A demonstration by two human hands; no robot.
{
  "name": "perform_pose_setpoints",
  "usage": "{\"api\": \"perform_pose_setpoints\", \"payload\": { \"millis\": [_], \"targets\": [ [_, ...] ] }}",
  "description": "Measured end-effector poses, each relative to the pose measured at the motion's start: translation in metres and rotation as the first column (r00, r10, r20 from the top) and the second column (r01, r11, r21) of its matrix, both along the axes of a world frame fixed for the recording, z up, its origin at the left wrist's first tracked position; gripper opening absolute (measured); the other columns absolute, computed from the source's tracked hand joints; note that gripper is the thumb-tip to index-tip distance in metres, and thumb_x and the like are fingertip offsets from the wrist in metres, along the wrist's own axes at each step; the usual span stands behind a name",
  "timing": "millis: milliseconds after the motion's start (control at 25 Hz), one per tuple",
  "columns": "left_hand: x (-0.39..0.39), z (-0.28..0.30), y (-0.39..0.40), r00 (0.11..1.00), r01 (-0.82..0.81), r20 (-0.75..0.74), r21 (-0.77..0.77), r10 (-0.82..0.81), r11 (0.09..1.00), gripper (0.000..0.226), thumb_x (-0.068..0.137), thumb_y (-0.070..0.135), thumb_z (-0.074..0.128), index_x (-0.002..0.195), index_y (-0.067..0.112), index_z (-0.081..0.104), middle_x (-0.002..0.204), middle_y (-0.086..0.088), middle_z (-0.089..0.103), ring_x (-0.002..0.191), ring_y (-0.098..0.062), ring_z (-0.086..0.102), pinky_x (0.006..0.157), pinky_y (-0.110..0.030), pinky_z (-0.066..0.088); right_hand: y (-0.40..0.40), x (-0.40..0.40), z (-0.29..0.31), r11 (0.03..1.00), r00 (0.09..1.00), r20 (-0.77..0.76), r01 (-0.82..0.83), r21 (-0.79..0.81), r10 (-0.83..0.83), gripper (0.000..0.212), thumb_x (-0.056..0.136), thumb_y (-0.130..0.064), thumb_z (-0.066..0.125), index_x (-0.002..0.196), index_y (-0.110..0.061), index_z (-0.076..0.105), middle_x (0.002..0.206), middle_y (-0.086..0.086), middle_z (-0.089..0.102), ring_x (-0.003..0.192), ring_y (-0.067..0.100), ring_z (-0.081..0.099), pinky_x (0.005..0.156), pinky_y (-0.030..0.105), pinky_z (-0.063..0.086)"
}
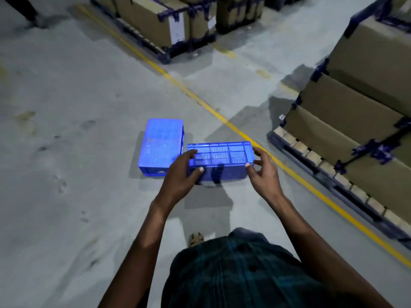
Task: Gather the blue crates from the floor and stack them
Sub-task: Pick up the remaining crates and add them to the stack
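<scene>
Blue upturned crate [220, 160] sits clamped at its ends between left hand [181, 174] and right hand [263, 168], mid-gather; next, likely lifting it onto the second crate [161, 146] at nine o'clock.

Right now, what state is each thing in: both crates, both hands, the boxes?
Held crate: upside down, gripped at both ends, apparently off the floor.
Floor crate: upside down, resting on the concrete, untouched.
Left hand: closed on the held crate's left end.
Right hand: closed on its right end.
Cardboard boxes: stacked on a pallet, strapped, closed.
Yellow floor line: worn in places.
</scene>
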State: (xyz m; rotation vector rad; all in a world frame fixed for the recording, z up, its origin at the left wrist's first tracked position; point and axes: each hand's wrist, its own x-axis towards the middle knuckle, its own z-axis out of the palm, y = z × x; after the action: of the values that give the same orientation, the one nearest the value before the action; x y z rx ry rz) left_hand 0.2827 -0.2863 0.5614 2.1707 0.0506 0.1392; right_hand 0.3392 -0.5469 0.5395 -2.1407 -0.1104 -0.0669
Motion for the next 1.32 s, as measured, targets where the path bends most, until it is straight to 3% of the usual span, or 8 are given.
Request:
{"api": "perform_pose_setpoints", "payload": {
  "millis": [200,520,680,840,960,1200,1320],
  "targets": [
    [0.085,-0.015,0.001,0.991,0.049,-0.121,-0.045,-0.054,0.998,0.055,0.090,0.027,0.070,0.140,0.019,0.049,0.128,0.008,0.057,0.109,-0.003,0.052,0.090,-0.022,0.042,-0.005,0.071,-0.014,0.995,0.995,-0.083,0.058,-0.079,-0.064,0.053,0.091,-0.016,0.062,0.141,-0.017,0.046,0.141,0.007,0.048,0.115,0.023,0.059,0.098,0.044,0.051],
    [0.248,-0.077,-0.011,0.904,0.085,-0.421,0.009,-0.073,0.996,0.062,0.090,0.035,0.068,0.145,0.024,0.041,0.133,-0.006,0.057,0.118,-0.022,0.057,0.090,-0.030,0.044,-0.029,0.236,-0.073,0.985,0.939,-0.340,-0.012,-0.170,-0.047,0.057,0.090,-0.028,0.062,0.143,-0.018,0.044,0.143,0.012,0.046,0.120,0.029,0.055,0.100,0.048,0.049],
    [0.340,-0.119,-0.015,0.849,0.047,-0.528,0.049,-0.014,0.998,0.064,0.090,0.029,0.069,0.146,0.016,0.040,0.131,-0.016,0.058,0.117,-0.028,0.058,0.092,-0.035,0.047,-0.039,0.325,-0.122,0.969,0.892,-0.452,-0.102,-0.227,-0.012,0.055,0.090,-0.016,0.063,0.142,-0.007,0.046,0.137,0.020,0.050,0.124,0.035,0.051,0.104,0.044,0.043],
    [0.417,-0.190,-0.014,0.791,0.056,-0.611,0.118,0.028,0.991,0.067,0.091,0.025,0.068,0.147,0.009,0.036,0.138,-0.017,0.054,0.126,-0.030,0.053,0.098,-0.035,0.041,-0.052,0.397,-0.189,0.917,0.800,-0.599,-0.213,-0.339,-0.036,0.057,0.091,-0.015,0.061,0.144,-0.005,0.042,0.141,0.023,0.046,0.130,0.037,0.044,0.101,0.036,0.037],
    [0.465,-0.274,-0.008,0.737,0.121,-0.676,0.159,0.019,0.980,0.071,0.091,0.028,0.067,0.150,0.011,0.032,0.147,-0.016,0.045,0.133,-0.033,0.046,0.106,-0.044,0.040,-0.055,0.450,-0.262,0.900,0.751,-0.658,-0.243,-0.361,-0.061,0.060,0.090,-0.016,0.061,0.145,-0.006,0.039,0.142,0.023,0.045,0.129,0.037,0.045,0.102,0.038,0.038],
    [0.535,-0.451,-0.002,0.682,0.335,-0.731,0.322,0.008,0.885,0.080,0.085,0.032,0.071,0.151,0.019,0.028,0.148,-0.016,0.040,0.134,-0.039,0.041,0.103,-0.052,0.040,-0.028,0.525,-0.435,0.791,0.733,-0.681,-0.417,-0.448,0.001,0.073,0.085,-0.026,0.068,0.148,-0.013,0.035,0.147,0.019,0.039,0.132,0.040,0.043,0.102,0.048,0.041],
    [0.553,-0.506,-0.006,0.648,0.414,-0.761,0.372,0.017,0.831,0.087,0.081,0.034,0.076,0.152,0.021,0.027,0.150,-0.012,0.038,0.137,-0.036,0.037,0.105,-0.052,0.036,-0.017,0.548,-0.488,0.667,0.743,-0.666,-0.527,-0.528,0.060,0.084,0.080,-0.034,0.074,0.150,-0.020,0.030,0.151,0.010,0.036,0.137,0.035,0.036,0.105,0.050,0.036]
  ]
}}
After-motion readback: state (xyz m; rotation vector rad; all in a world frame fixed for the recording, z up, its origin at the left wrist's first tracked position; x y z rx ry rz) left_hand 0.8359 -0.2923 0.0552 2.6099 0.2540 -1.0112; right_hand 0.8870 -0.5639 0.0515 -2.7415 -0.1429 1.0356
